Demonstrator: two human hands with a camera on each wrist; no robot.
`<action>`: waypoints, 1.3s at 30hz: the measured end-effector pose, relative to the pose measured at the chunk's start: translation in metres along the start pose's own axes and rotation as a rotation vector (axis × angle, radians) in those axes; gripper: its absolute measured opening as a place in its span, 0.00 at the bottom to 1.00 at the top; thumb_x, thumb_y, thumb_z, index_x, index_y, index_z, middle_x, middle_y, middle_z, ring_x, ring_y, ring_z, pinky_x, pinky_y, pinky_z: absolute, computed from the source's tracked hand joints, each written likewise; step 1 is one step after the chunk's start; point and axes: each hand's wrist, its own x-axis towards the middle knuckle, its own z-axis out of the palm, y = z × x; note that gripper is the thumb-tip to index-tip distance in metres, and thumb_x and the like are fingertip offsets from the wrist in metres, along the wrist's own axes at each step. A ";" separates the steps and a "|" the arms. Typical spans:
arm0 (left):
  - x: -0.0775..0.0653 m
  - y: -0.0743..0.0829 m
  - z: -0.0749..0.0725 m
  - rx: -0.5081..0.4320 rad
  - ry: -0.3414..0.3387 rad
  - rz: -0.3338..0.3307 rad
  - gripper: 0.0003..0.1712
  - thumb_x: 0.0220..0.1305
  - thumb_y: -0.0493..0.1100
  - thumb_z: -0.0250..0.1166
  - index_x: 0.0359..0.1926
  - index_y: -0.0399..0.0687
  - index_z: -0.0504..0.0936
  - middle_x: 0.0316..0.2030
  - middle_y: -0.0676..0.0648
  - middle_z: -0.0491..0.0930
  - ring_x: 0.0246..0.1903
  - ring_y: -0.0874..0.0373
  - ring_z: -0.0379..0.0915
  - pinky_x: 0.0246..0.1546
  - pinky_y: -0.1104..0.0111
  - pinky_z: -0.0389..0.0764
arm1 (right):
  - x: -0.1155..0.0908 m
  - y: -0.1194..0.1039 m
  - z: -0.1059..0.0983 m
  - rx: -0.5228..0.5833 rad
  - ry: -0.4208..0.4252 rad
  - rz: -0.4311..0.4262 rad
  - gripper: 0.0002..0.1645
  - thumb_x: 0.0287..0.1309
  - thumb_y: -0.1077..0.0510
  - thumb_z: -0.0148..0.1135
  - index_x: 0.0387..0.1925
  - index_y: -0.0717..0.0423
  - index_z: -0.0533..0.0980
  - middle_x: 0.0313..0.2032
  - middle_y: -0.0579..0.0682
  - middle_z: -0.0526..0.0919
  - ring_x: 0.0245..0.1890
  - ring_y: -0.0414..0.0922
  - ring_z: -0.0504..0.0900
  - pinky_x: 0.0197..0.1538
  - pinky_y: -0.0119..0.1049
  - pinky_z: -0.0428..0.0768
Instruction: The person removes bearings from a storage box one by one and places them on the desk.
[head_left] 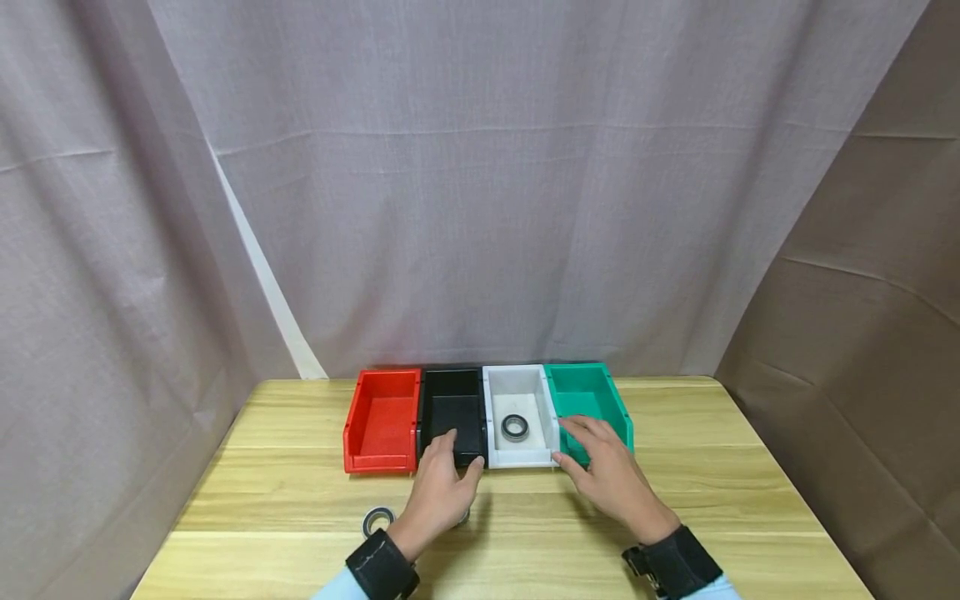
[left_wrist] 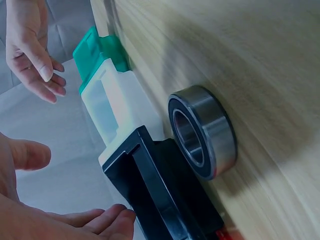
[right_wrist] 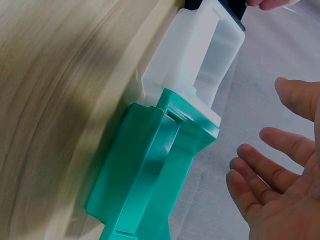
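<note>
Four bins would be a row here: a red bin (head_left: 381, 462), a black bin (head_left: 452, 382), a white bin (head_left: 522, 458) and a green bin (head_left: 585, 377), side by side. One ball bearing (head_left: 514, 427) lies in the white bin. My left hand (head_left: 438, 496) hovers at the front of the black bin, fingers relaxed and holding nothing. My right hand (head_left: 609, 471) is over the front of the green bin, fingers spread, nothing held. Another bearing (left_wrist: 202, 132) stands out in the left wrist view, on the table before the bins; in the head view my left hand mostly hides it.
A further bearing (head_left: 378, 522) lies on the wooden table (head_left: 247, 517), left of my left wrist. Grey curtains (head_left: 480, 208) hang behind the table, and a brown cloth (head_left: 862, 375) hangs at the right.
</note>
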 end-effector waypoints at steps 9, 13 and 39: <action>0.025 0.004 0.017 -0.067 0.002 -0.034 0.39 0.74 0.48 0.65 0.75 0.27 0.67 0.71 0.29 0.72 0.72 0.33 0.69 0.72 0.39 0.72 | -0.001 0.002 -0.001 0.002 0.002 0.006 0.33 0.66 0.50 0.74 0.68 0.60 0.79 0.64 0.59 0.83 0.66 0.60 0.80 0.65 0.61 0.81; 0.042 0.008 0.026 -0.094 0.021 -0.073 0.39 0.75 0.48 0.64 0.75 0.27 0.66 0.70 0.29 0.72 0.72 0.34 0.69 0.72 0.40 0.73 | -0.002 0.003 0.000 -0.005 0.001 0.000 0.33 0.66 0.50 0.74 0.68 0.60 0.79 0.64 0.59 0.83 0.65 0.60 0.80 0.65 0.61 0.81; 0.124 0.014 0.074 -0.077 0.061 -0.238 0.30 0.80 0.44 0.54 0.69 0.22 0.67 0.61 0.26 0.71 0.64 0.31 0.69 0.71 0.43 0.71 | -0.004 0.000 0.002 0.003 0.017 -0.010 0.32 0.65 0.50 0.75 0.66 0.59 0.81 0.63 0.57 0.84 0.64 0.58 0.81 0.64 0.58 0.83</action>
